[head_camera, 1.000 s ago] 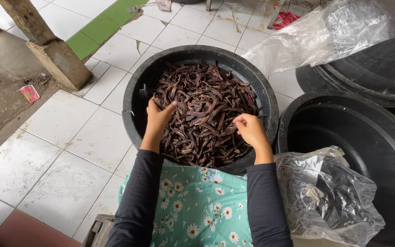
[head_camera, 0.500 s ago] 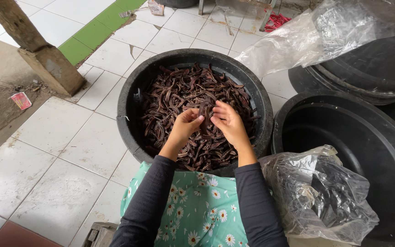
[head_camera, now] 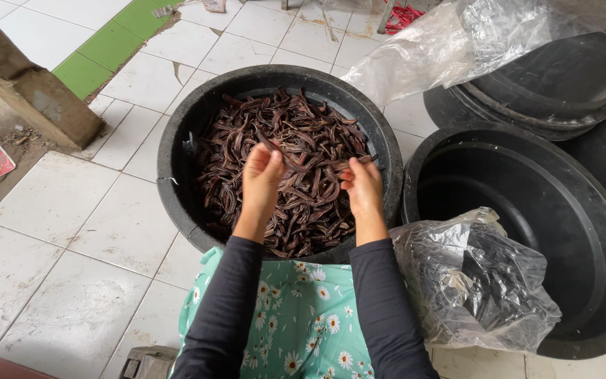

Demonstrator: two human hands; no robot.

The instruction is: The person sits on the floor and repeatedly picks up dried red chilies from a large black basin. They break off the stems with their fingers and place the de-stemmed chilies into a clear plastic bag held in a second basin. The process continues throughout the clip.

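Both hands have lifted apart since half a second ago. Left hand [head_camera: 261, 175] pinches one end of a long dark brown pod [head_camera: 290, 164]; right hand [head_camera: 363, 188] holds pods too, fingers curled around them. Below and beyond the grip, a round black tub [head_camera: 177, 175] brims with curved, dried brown pods [head_camera: 303, 126]. Right of the grip, an empty black basin [head_camera: 527, 196] holds a crumpled plastic bag [head_camera: 471, 281] against its rim.

An empty black tub [head_camera: 527, 210], crumpled plastic bag [head_camera: 471, 281] and wooden post [head_camera: 29, 91] stand nearby.
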